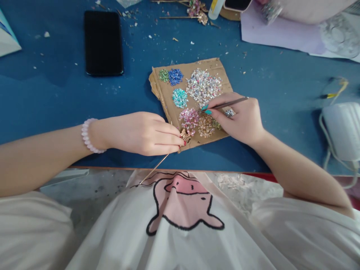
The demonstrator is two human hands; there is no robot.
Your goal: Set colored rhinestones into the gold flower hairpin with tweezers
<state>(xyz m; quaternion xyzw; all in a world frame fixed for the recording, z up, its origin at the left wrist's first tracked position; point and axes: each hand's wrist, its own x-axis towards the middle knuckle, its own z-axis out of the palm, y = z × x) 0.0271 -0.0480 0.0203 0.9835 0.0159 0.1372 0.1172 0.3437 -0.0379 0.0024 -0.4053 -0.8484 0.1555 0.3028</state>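
My left hand (146,134) is closed on a gold ornament (185,135) with a thin metal stick (155,167) that slants down toward my lap. The ornament lies over the lower left corner of a cardboard piece (171,108). Dark tweezers (231,103) are pinched in my right hand (240,118), their tips by the pink rhinestones (189,117). On the cardboard are also piles of clear rhinestones (203,86), turquoise ones (180,98), blue ones (176,76), green ones (163,75) and amber ones (206,126). My right fingers partly cover the lower right piles.
A black phone (103,43) lies at the upper left of the blue table (64,101). More ornaments on sticks (197,15), a small bottle (216,9) and purple paper (278,32) are at the back. A white adapter (343,131) with a cable sits at the right.
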